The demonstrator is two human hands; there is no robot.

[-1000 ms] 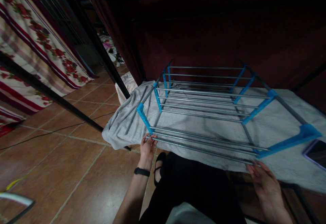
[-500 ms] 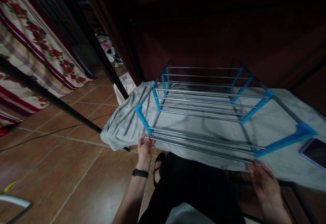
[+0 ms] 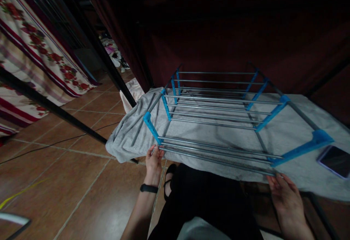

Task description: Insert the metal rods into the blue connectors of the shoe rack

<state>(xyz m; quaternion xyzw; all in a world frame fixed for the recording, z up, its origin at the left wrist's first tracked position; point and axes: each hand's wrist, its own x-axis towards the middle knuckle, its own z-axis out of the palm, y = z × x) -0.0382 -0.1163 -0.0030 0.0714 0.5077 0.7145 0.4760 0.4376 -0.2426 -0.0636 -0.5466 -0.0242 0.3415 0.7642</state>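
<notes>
A rack of thin metal tubes joined by blue plastic brackets [image 3: 270,116], like a shoe rack, lies on its side on a grey blanket [image 3: 218,138]. A metal tube [image 3: 216,161] runs along its near edge. My left hand [image 3: 154,161] pinches that tube's left end, just below the near left blue bracket. At the other end of the tube, the fingers of my right hand [image 3: 286,192] are closed, close to the near right bracket. The inner fingertips of both hands are partly hidden.
A phone [image 3: 335,161] rests on the blanket at the right. Loose tubes [image 3: 142,123] lie on the left. Black frame poles [image 3: 54,107] slant across the left side, before a flowered curtain [image 3: 41,47]. A cable [image 3: 62,140] crosses the tiled floor.
The view has shifted slightly, so the rack and phone sit a little farther left in the picture. Both hands keep the same hold at the tube's ends.
</notes>
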